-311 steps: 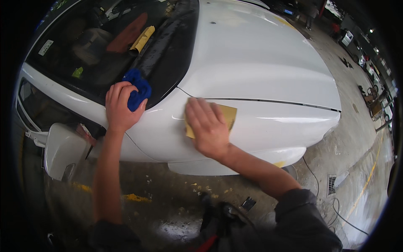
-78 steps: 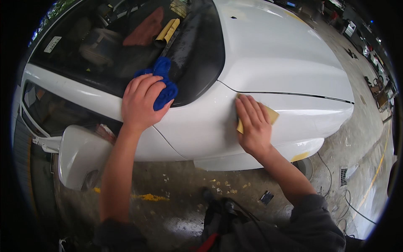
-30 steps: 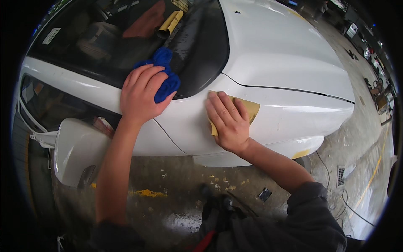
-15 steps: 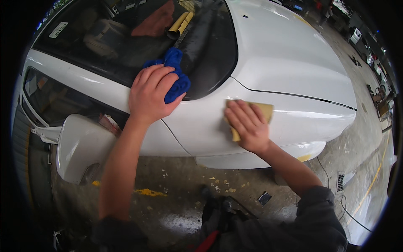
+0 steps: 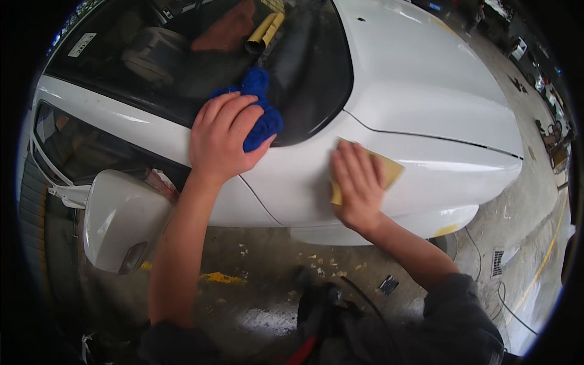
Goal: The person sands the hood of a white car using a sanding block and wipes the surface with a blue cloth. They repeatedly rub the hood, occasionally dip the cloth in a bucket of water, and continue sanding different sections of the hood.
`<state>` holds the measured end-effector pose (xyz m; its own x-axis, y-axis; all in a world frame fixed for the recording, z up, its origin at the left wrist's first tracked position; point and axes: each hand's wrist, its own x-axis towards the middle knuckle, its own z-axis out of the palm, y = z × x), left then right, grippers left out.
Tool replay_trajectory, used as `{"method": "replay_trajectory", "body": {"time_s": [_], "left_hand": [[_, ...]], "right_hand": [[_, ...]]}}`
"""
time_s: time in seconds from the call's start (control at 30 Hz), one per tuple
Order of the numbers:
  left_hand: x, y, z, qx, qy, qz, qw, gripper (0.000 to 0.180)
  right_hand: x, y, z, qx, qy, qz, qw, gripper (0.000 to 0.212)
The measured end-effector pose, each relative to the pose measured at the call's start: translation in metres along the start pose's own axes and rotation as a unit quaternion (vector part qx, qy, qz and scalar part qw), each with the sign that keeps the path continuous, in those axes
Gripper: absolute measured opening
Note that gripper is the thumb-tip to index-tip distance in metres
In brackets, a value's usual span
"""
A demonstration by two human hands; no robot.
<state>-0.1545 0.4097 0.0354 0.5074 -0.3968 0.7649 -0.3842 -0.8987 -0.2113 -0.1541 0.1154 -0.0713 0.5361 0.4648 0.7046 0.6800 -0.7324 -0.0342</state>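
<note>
My left hand (image 5: 222, 134) is closed on a bunched blue cloth (image 5: 261, 118), resting at the lower windshield corner of a white car. Its fingers curl over the cloth, which partly shows beyond them. Farther right, my right hand (image 5: 359, 185) presses a yellow sheet of sandpaper (image 5: 389, 171) against the white front fender (image 5: 292, 182). The fingers lie close together over the sheet, a little blurred, and hide its middle. The sheet's edges stick out on both sides of the hand.
A white side mirror (image 5: 125, 219) juts out near my left forearm. Beyond the fender lies the hood (image 5: 426, 79). Behind the windshield are a yellow roll (image 5: 264, 33) and a reddish sheet (image 5: 225, 27). A cable (image 5: 508, 307) and a small dark packet (image 5: 388, 285) lie on the stained floor.
My right hand has turned on the fender, its wrist shifting slightly left, and the sandpaper has tilted with it. The left hand stays on the blue cloth. The whole view has shifted slightly.
</note>
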Motion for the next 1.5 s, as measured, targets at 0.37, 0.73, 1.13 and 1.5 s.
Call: {"method": "replay_trajectory", "body": {"time_s": [0.37, 0.73, 1.13, 1.5], "left_hand": [[-0.004, 0.0, -0.006, 0.007, -0.024, -0.006, 1.0, 0.047], [-0.003, 0.001, -0.009, 0.012, -0.036, -0.011, 0.999, 0.047], [-0.003, -0.001, -0.002, 0.013, 0.001, 0.011, 1.0, 0.047], [0.0, 0.0, -0.005, -0.018, 0.004, 0.003, 1.0, 0.046]], "right_hand": [[-0.028, 0.064, -0.018, -0.043, 0.037, 0.022, 0.998, 0.058], [-0.001, 0.025, -0.011, 0.016, 0.033, -0.028, 0.999, 0.064], [0.049, -0.009, -0.012, 0.075, -0.009, 0.08, 0.994, 0.076], [0.059, -0.014, -0.012, 0.03, -0.015, 0.135, 0.99, 0.071]]}}
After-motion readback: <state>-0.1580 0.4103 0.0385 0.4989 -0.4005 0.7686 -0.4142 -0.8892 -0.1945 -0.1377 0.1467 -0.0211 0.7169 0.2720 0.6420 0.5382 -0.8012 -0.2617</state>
